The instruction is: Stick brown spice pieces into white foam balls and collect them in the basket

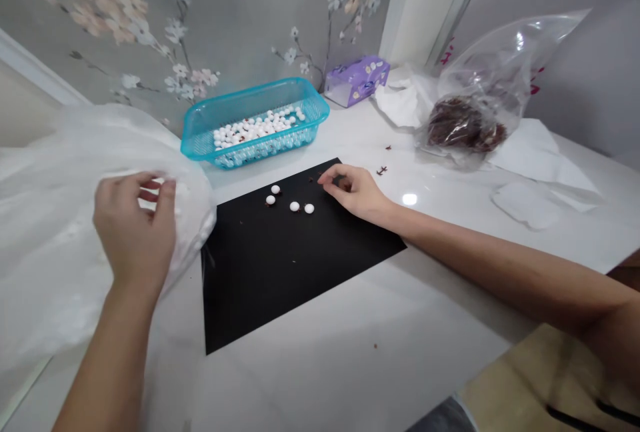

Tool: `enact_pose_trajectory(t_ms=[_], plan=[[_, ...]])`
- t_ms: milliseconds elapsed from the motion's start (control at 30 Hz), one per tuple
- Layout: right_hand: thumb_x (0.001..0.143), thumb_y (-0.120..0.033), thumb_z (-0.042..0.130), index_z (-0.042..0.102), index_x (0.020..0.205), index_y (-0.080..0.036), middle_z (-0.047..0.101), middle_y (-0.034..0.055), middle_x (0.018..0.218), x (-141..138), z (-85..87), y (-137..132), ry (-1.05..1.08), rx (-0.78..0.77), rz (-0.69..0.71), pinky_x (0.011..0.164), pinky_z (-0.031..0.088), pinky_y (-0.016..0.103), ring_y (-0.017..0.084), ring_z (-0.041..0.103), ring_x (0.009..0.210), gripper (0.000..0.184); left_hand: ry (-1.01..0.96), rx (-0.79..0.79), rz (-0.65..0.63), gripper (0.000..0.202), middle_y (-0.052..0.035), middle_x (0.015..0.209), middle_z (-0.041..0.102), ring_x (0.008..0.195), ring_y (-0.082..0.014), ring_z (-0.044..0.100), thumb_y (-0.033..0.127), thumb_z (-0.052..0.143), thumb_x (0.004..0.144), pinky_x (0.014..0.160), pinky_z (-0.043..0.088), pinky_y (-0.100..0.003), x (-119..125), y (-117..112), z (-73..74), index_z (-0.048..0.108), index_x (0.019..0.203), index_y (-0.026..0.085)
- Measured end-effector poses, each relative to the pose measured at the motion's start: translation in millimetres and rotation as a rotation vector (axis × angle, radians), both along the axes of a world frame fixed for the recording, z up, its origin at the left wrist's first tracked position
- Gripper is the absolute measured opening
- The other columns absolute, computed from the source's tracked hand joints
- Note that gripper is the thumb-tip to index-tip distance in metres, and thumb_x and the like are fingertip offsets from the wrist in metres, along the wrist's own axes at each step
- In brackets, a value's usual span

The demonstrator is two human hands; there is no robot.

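Observation:
My left hand (135, 225) is over the mouth of a white plastic bag (55, 245), its thumb and fingers curled together. White shows between the fingers, but I cannot make out what they hold. At the top right of a black sheet (280, 265), my right hand (354, 191) pinches thumb and forefinger together; anything between them is too small to name. Several white balls lie on the sheet, among them one white ball (309, 209) left of my right hand. Tiny reddish-brown bits show beside them.
Behind the sheet stands a blue plastic basket (200, 145) with many white balls. To its right are a purple tissue pack (357, 80) and a clear bag of reddish-brown pieces (465, 125). Small brown star-shaped pieces (382, 171) and white wrapping (527, 205) lie on the white table (320, 359).

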State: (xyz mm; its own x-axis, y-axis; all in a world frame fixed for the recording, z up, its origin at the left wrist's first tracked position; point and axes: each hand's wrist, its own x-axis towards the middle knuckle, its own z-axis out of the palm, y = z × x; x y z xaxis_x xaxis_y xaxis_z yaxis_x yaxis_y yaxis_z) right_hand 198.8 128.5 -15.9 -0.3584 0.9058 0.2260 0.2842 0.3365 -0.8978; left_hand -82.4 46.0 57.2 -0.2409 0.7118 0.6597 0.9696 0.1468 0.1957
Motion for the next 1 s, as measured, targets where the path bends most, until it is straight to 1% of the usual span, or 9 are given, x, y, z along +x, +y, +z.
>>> enact_pose_trajectory(t_ms=[67, 133, 200, 300, 367, 467, 567, 700, 1000], plan=[[0.075, -0.018, 0.054, 0.062, 0.084, -0.013, 0.06, 0.0004, 0.075, 0, 3.7, 1, 0.07, -0.086, 0.055, 0.043, 0.028, 0.02, 0.003, 0.036, 0.043, 0.013, -0.093, 0.078, -0.112, 0.027, -0.008, 0.102, 0.058, 0.067, -0.0105, 0.053, 0.03, 0.058, 0.079, 0.052, 0.042, -0.021, 26, -1, 5.7, 0.063, 0.102, 0.016], [0.076, -0.02, 0.055, 0.061, 0.083, -0.013, 0.057, -0.0013, 0.067, 2, 7.8, 1, 0.114, -0.161, 0.09, 0.042, 0.027, 0.019, 0.003, 0.037, 0.043, 0.011, -0.173, 0.109, -0.208, 0.024, -0.0077, 0.101, 0.059, 0.071, -0.0106, 0.055, 0.03, 0.057, 0.081, 0.056, 0.045, -0.021, 58, -5, 3.0, 0.063, 0.099, 0.015], [0.077, -0.021, 0.056, 0.06, 0.083, -0.013, 0.05, -0.0048, 0.055, 3, 11.1, 1, 0.144, -0.22, 0.121, 0.039, 0.024, 0.018, 0.003, 0.035, 0.04, 0.011, -0.395, 0.085, -0.316, 0.022, -0.0046, 0.093, 0.063, 0.078, -0.0119, 0.058, 0.031, 0.058, 0.081, 0.064, 0.048, -0.021, 87, -10, -9.8, 0.062, 0.098, 0.017], [0.079, -0.022, 0.055, 0.057, 0.086, -0.013, 0.041, -0.0091, 0.045, 3, 13.5, -1, 0.204, -0.281, 0.202, 0.037, 0.024, 0.018, 0.003, 0.034, 0.035, 0.011, -0.899, -0.133, -0.475, 0.021, -0.0035, 0.088, 0.066, 0.079, -0.0134, 0.062, 0.034, 0.059, 0.08, 0.067, 0.051, -0.024, 114, -15, -37.5, 0.062, 0.094, 0.018], [0.079, -0.022, 0.056, 0.056, 0.085, -0.012, 0.044, -0.0089, 0.048, 1, 13.7, -6, 0.264, -0.314, 0.258, 0.037, 0.028, 0.018, 0.003, 0.037, 0.034, 0.011, -1.07, -0.258, -0.525, 0.022, -0.0046, 0.089, 0.067, 0.081, -0.015, 0.063, 0.034, 0.062, 0.077, 0.071, 0.052, -0.025, 119, -15, -51.6, 0.063, 0.091, 0.018], [0.078, -0.023, 0.059, 0.056, 0.085, -0.012, 0.05, -0.007, 0.057, -4, 13.6, -16, 0.362, -0.391, 0.335, 0.037, 0.031, 0.018, 0.002, 0.038, 0.035, 0.013, -1.175, -0.277, -0.542, 0.022, -0.0042, 0.093, 0.068, 0.088, -0.0156, 0.063, 0.031, 0.067, 0.073, 0.08, 0.05, -0.027, 115, -12, -59.4, 0.065, 0.092, 0.018], [0.078, -0.026, 0.061, 0.054, 0.088, -0.014, 0.053, -0.0056, 0.067, -8, 14.1, -26, 0.414, -0.443, 0.397, 0.036, 0.032, 0.018, 0.0, 0.038, 0.037, 0.017, -1.234, -0.291, -0.554, 0.025, -0.0035, 0.094, 0.069, 0.089, -0.015, 0.063, 0.029, 0.07, 0.071, 0.083, 0.049, -0.027, 110, -10, -57.8, 0.066, 0.094, 0.019], [0.077, -0.031, 0.063, 0.047, 0.084, -0.016, 0.052, -0.0052, 0.076, -10, 13.6, -29, 0.418, -0.423, 0.406, 0.035, 0.032, 0.017, 0.0, 0.038, 0.039, 0.023, -1.237, -0.35, -0.558, 0.024, -0.0049, 0.094, 0.07, 0.089, -0.0169, 0.064, 0.03, 0.07, 0.071, 0.084, 0.05, -0.029, 112, -12, -54.6, 0.068, 0.091, 0.018], [0.078, -0.037, 0.062, 0.041, 0.08, -0.019, 0.05, -0.0049, 0.077, -9, 10.6, -26, 0.38, -0.415, 0.434, 0.036, 0.03, 0.017, 0.0, 0.035, 0.04, 0.028, -1.233, -0.337, -0.553, 0.024, -0.0067, 0.097, 0.071, 0.088, -0.0201, 0.066, 0.031, 0.072, 0.068, 0.085, 0.052, -0.034, 114, -14, -53.4, 0.07, 0.088, 0.018]])
